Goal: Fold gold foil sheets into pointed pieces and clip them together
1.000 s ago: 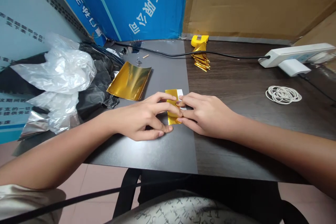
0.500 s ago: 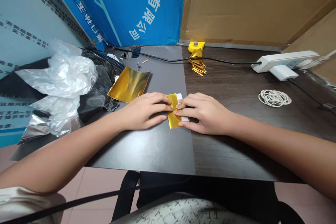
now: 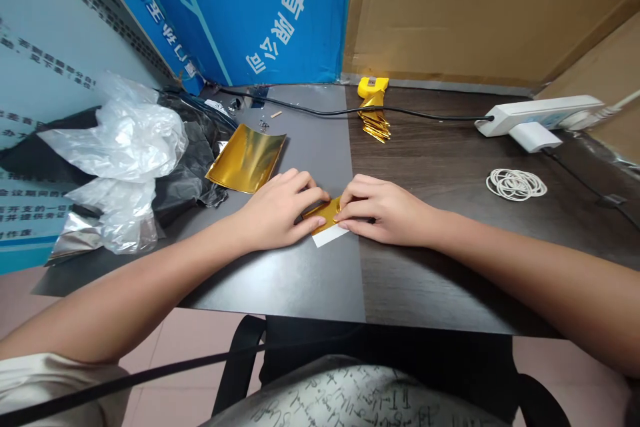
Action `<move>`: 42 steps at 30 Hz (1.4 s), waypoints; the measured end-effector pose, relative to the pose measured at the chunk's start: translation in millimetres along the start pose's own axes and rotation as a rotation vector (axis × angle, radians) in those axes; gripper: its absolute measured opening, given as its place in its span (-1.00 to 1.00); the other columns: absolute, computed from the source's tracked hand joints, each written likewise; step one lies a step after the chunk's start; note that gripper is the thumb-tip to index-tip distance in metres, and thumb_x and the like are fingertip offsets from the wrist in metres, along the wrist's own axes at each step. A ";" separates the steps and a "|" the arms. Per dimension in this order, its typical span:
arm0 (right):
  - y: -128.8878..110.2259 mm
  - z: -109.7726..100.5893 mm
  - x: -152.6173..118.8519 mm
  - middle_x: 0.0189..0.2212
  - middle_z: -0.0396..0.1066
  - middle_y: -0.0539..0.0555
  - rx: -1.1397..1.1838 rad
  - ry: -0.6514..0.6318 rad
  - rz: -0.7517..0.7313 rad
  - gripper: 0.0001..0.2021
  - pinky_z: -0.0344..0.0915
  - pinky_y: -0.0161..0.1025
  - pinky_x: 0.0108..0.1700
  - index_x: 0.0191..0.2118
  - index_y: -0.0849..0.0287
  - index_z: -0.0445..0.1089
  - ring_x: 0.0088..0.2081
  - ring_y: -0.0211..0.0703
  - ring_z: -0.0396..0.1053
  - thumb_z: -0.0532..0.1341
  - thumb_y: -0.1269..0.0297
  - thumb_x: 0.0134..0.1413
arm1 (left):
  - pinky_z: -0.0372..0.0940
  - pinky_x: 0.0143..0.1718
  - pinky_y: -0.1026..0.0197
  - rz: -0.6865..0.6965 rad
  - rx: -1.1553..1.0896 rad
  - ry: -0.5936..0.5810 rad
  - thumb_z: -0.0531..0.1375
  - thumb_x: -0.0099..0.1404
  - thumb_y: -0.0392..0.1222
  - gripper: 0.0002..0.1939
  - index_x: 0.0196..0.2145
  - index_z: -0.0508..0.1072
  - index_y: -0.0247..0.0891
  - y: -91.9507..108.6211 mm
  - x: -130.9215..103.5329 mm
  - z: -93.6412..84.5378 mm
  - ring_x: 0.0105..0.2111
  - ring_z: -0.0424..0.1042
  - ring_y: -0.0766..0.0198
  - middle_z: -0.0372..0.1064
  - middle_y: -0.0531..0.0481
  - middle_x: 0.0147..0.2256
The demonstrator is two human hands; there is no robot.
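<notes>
A small piece of gold foil paper (image 3: pixel 327 212) lies on the desk between my hands, partly folded, with a white strip of its underside along the near edge. My left hand (image 3: pixel 283 210) holds its left end, the thumb at the front and a fingertip at the back. At the right end, the bunched fingertips of my right hand (image 3: pixel 387 213) pinch the paper and cover that corner. Behind my left hand rests a stack of larger gold foil sheets (image 3: pixel 247 160), slightly curled.
Folded gold foil pieces (image 3: pixel 374 123) lie by a yellow tape measure (image 3: pixel 373 87) at the back. A black cable runs to a white power strip (image 3: pixel 543 113). White rubber bands (image 3: pixel 517 185) lie at right, crumpled plastic bags (image 3: pixel 135 147) at left. Cardboard (image 3: pixel 450 20) walls the back.
The gold foil paper has been turned about a quarter turn, so its white strip now faces the desk's front edge instead of the right. Both hands have shifted their hold on it.
</notes>
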State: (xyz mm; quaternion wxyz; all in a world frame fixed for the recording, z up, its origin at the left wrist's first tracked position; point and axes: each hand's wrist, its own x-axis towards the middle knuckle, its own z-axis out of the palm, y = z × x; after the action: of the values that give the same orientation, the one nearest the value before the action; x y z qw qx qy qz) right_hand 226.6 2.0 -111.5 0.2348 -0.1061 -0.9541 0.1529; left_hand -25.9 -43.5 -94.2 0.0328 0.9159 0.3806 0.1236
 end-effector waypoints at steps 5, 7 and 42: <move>-8.8 -13.9 3.5 -0.30 0.44 0.11 0.083 -0.129 0.203 -0.85 0.29 -0.24 -0.19 -0.20 0.22 0.58 -0.29 -0.20 0.36 0.23 0.39 0.29 | 0.27 -0.14 0.08 -0.274 0.004 -0.174 0.19 0.39 -0.04 -0.75 -0.14 0.42 -0.30 15.5 13.9 -10.8 -0.18 0.36 0.08 0.38 -0.12 -0.21; -12.8 -19.4 5.2 -0.32 0.43 0.09 0.122 -0.173 0.295 -0.87 0.27 -0.29 -0.25 -0.22 0.22 0.58 -0.35 -0.26 0.36 0.25 0.43 0.23 | 0.27 -0.13 0.07 -0.373 0.001 -0.295 0.21 0.37 -0.06 -0.76 -0.12 0.43 -0.28 20.2 23.8 -16.0 -0.11 0.38 0.03 0.39 -0.12 -0.17; -16.1 -15.4 -43.9 -0.36 0.40 0.09 -0.094 -0.005 0.283 -0.73 0.32 -0.28 -0.34 -0.12 0.26 0.58 -0.41 -0.23 0.41 0.14 0.27 0.41 | 0.24 -0.15 0.20 -0.003 -0.293 0.057 0.13 0.44 -0.30 -0.88 -0.16 0.48 -0.29 27.0 32.1 9.4 -0.22 0.35 0.26 0.40 -0.02 -0.25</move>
State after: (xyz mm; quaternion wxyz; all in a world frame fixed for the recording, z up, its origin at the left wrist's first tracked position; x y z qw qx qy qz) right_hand 270.0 -21.3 -111.2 0.2031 -0.2499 -0.9363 0.1400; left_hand 16.8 -39.7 -92.6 0.1556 0.8968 0.3605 0.2038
